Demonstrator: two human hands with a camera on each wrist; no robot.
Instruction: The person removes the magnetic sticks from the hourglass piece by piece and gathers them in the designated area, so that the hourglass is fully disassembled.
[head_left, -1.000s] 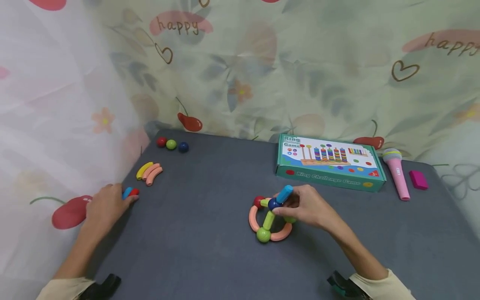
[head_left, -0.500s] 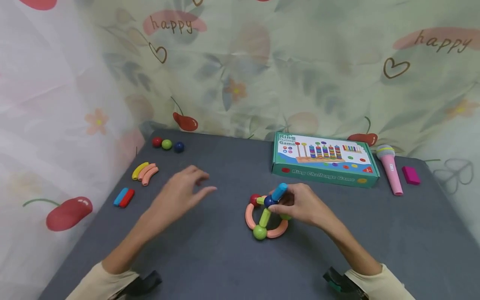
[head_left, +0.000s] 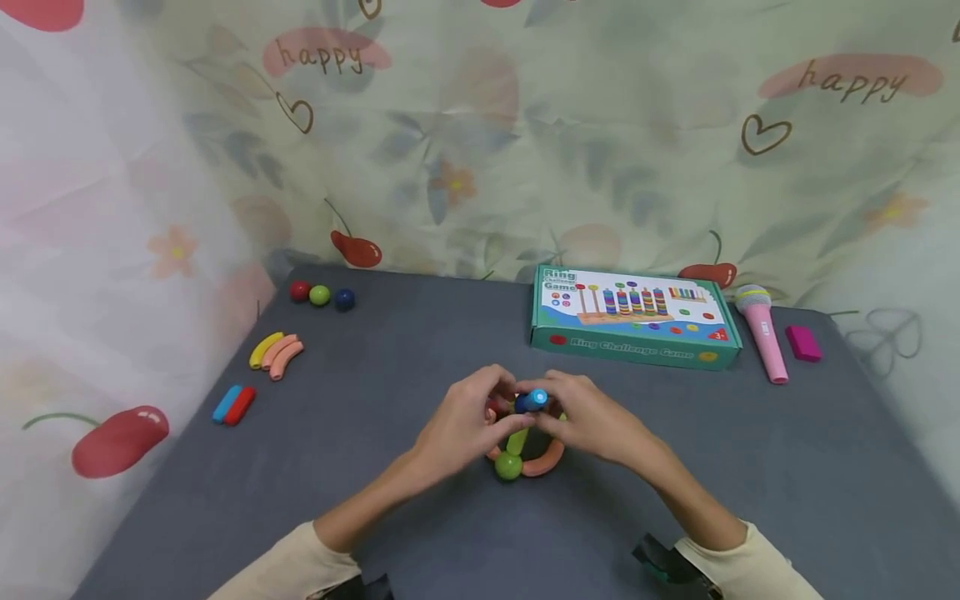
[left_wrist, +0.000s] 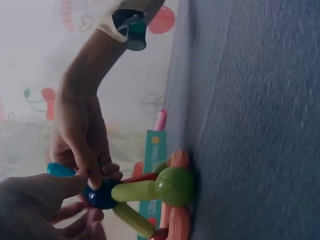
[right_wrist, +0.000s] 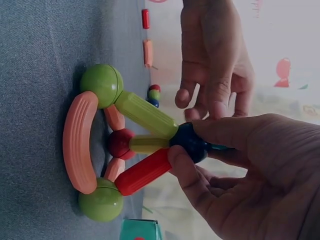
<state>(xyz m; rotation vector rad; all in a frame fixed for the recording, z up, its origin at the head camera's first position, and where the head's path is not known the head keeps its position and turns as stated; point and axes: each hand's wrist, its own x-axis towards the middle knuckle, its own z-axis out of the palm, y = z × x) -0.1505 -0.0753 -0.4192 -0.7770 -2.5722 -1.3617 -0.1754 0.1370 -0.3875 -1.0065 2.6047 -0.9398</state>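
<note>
Lying loose along the left of the counter (head_left: 375, 517): three balls (head_left: 319, 294), three arcs (head_left: 275, 353) and two sticks (head_left: 233, 404), all well apart from the hands and waiting unused.

Hovering at mid-counter, left hand (head_left: 457, 425), its grip standing loosely apart in the right wrist view, fingertips curving just beside the frame (head_left: 517, 454) and clasping nothing that shows.

Standing on the counter between both hands, the frame: arcs and balls forming a base ring, with slanted sticks meeting at a navy ball (right_wrist: 189, 141) on top. Sitting on that ball, a blue stick (head_left: 535, 401), probably just being seated.

Pinching the navy ball, right hand (head_left: 592, 421), grip clamping it between thumb and finger.

Looking roughly half built, judging by the eight loose pieces.

Lying further right, untouched: box (head_left: 633, 321), microphone (head_left: 759, 329), pink block (head_left: 802, 343).
</note>
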